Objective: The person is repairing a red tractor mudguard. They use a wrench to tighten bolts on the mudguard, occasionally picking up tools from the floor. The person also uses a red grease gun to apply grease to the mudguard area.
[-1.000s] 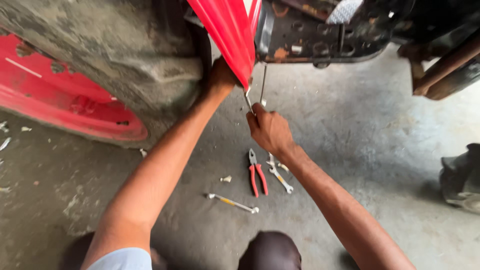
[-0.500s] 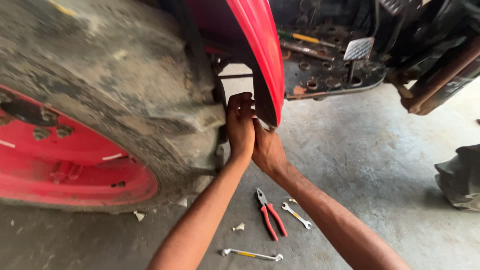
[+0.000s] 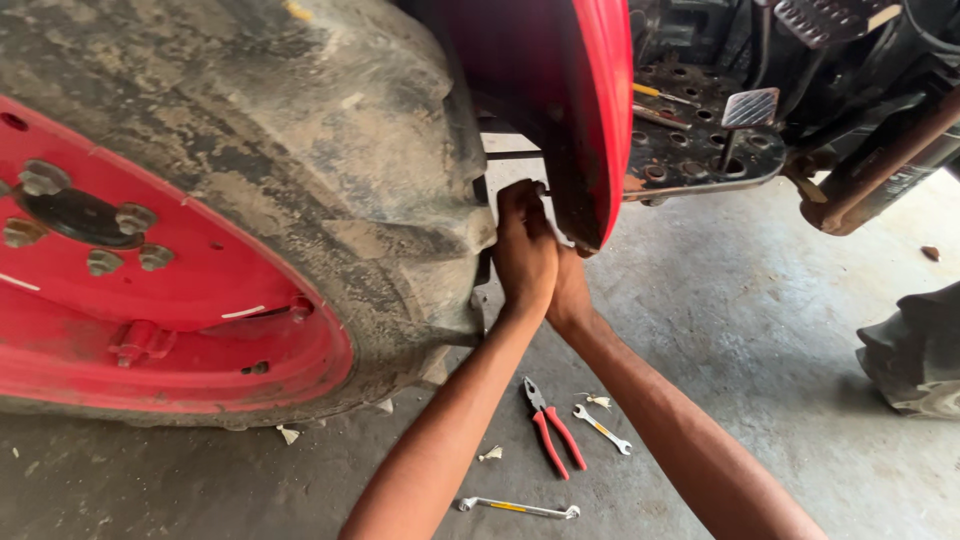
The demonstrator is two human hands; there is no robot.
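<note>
Both hands work in the gap between the muddy rear tyre (image 3: 300, 200) and the red fender (image 3: 590, 110). Left hand (image 3: 522, 250) fingers curl against the fender's lower inner edge; right hand (image 3: 570, 285) sits mostly hidden behind it, grip not discernible. Red-handled pliers (image 3: 552, 435) and two spanners (image 3: 602, 428) (image 3: 518, 508) lie unused on the concrete floor (image 3: 760, 330) near the arms. Work at the fender judged unfinished

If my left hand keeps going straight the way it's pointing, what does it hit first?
Probably the dark bracket in the gap between the tyre and the red fender. The left hand points up into that gap; depth there is unclear.
</note>
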